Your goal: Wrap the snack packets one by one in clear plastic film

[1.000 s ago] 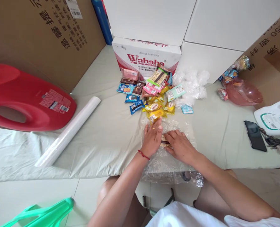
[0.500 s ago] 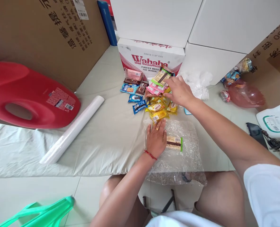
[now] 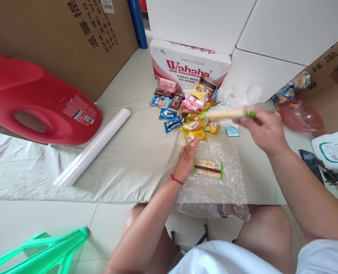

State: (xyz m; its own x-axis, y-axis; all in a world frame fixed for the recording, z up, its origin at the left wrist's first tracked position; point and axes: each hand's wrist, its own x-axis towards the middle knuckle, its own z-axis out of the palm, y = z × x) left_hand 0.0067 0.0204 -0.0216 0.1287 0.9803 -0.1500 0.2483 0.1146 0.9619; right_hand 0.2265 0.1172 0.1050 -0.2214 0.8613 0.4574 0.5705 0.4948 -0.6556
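Observation:
A beige wrapped snack bar (image 3: 227, 114) with a green end, blurred by motion, is pinched at its right end in my right hand (image 3: 262, 127), above the table. My left hand (image 3: 186, 158) lies with its fingers stretched out on the left edge of the crinkled clear plastic sheet (image 3: 228, 186). Its fingertips are by a yellow snack packet (image 3: 195, 136). A second snack bar (image 3: 208, 169), beige with a brown stripe and green ends, lies flat on the sheet. Behind it is a pile of small packets: pink packets (image 3: 196, 102), a yellow cookie packet (image 3: 199, 91) and blue packets (image 3: 172, 124).
A Wahaha water carton (image 3: 186, 64) stands behind the pile. On the left are a white plastic roll (image 3: 94, 146) and a red jug (image 3: 51, 110). A pink balloon-like thing (image 3: 300, 116), a white bottle (image 3: 334, 148) and a black phone (image 3: 310, 163) lie right.
My right hand has lifted a snack bar off the pile and moved right with it, uncovering a yellow cookie packet. My left hand has turned edge-on, showing more of the bar on the sheet.

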